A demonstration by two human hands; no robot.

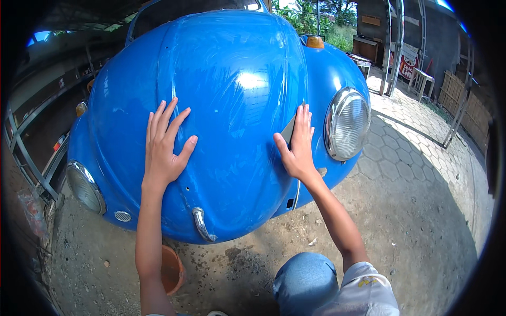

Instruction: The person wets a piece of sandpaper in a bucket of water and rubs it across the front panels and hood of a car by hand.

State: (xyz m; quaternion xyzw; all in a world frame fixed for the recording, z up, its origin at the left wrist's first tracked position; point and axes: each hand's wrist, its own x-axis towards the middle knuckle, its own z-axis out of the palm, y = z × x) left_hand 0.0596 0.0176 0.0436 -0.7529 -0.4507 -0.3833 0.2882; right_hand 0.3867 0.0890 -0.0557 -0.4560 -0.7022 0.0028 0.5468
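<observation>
Bucket (180, 269) stands below left hand (165, 145), spread on hood (226, 142); right hand (299, 145) flat over sheet (288, 130), near edge (307, 79); headlight (348, 125) and paving (395, 152) rightward.

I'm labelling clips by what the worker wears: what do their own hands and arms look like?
The left hand and right hand are ungloved, with no ring or watch showing. The left forearm and right forearm are bare. A short whitish sleeve with a small yellow marking covers the upper right arm.
</observation>
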